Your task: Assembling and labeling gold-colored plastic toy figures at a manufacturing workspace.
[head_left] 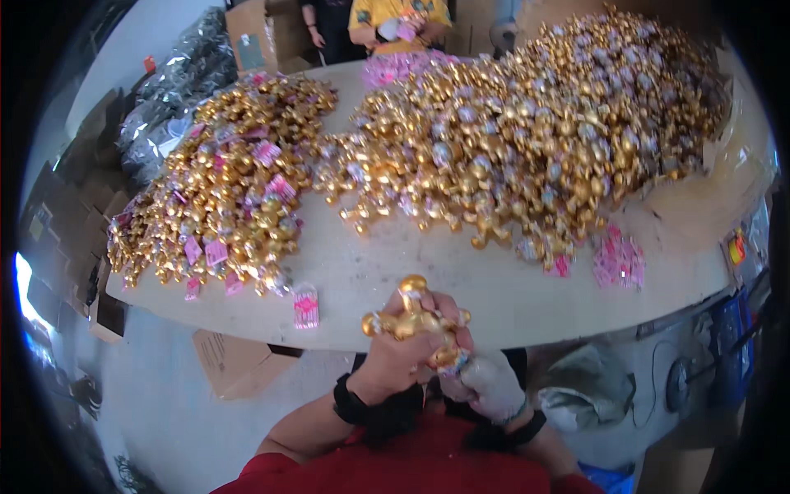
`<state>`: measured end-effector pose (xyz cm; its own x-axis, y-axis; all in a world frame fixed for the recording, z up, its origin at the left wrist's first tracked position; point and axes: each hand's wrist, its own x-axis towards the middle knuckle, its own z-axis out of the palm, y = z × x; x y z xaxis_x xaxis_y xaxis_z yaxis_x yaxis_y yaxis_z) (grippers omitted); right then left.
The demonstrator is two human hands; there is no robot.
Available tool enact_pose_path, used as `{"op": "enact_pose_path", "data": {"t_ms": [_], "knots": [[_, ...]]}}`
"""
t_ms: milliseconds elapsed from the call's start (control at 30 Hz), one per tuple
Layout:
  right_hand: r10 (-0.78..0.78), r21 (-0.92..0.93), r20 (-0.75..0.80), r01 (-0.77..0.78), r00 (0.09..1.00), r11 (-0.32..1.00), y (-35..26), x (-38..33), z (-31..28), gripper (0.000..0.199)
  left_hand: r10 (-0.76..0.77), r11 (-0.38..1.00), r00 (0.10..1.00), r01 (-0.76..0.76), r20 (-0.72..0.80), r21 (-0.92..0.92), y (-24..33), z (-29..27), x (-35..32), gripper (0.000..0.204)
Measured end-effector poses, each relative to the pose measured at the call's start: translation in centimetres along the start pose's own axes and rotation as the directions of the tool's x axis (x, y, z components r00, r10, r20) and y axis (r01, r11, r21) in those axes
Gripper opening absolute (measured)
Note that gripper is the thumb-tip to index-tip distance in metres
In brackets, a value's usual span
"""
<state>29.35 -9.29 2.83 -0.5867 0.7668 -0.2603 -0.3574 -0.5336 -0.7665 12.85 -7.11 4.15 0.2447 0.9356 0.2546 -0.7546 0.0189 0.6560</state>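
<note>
In front of my chest is a shiny gold figure (414,323) with rounded, ball-ended limbs, its knobbed end pointing away from me. My left hand (401,352) is closed around its middle, thumb across it. My right hand (490,385), in a whitish glove, is closed at the figure's near end, against a patch with a multicoloured, printed look. The exact grip of the right fingers is partly hidden. Both wrists wear black bands. Just left of the hands, a pink and white card (306,308) lies near the front edge of the table (378,272).
A large heap of gold figures (510,140) covers the table's far right; a smaller pile with pink tags (239,185) sits at left. More pink cards (619,259) lie at right. Across the table, a person in yellow (399,20) handles something pink. Cardboard (230,362) is below.
</note>
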Motion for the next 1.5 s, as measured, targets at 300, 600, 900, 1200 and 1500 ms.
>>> {"op": "enact_pose_path", "data": {"t_ms": [300, 600, 900, 1200, 1500], "knots": [[-0.140, -0.092, -0.056, 0.134, 0.989, 0.987, -1.0, 1.1, 0.1, 0.034, -0.028, 0.987, 0.958, -0.019, -0.287, -0.159, 0.4, -0.2, 1.1, 0.024], [-0.591, -0.831, 0.013, 0.337, 0.807, 0.442, -1.4, -0.2, 0.7, 0.029, -0.035, 0.978, 0.946, -0.034, -0.323, -0.206, -0.2, -0.4, 1.0, 0.024], [-0.692, -0.942, 0.147, 0.313, 0.707, 0.120, -0.6, -0.8, 0.8, 0.023, 0.046, 0.980, 0.980, -0.081, -0.192, -0.179, -0.3, 1.0, 0.8, 0.025], [-0.675, -0.904, 0.257, 0.419, 0.692, 0.085, -0.9, -1.1, 0.4, 0.015, 0.003, 0.995, 0.991, -0.016, -0.130, -0.098, 0.1, 0.8, 0.6, 0.028], [-0.633, -0.844, 0.241, 0.481, 0.736, 0.238, -0.7, -0.7, -0.3, 0.012, 0.017, 0.998, 0.996, -0.022, -0.091, -0.053, 0.2, 0.5, 0.6, 0.027]]}}
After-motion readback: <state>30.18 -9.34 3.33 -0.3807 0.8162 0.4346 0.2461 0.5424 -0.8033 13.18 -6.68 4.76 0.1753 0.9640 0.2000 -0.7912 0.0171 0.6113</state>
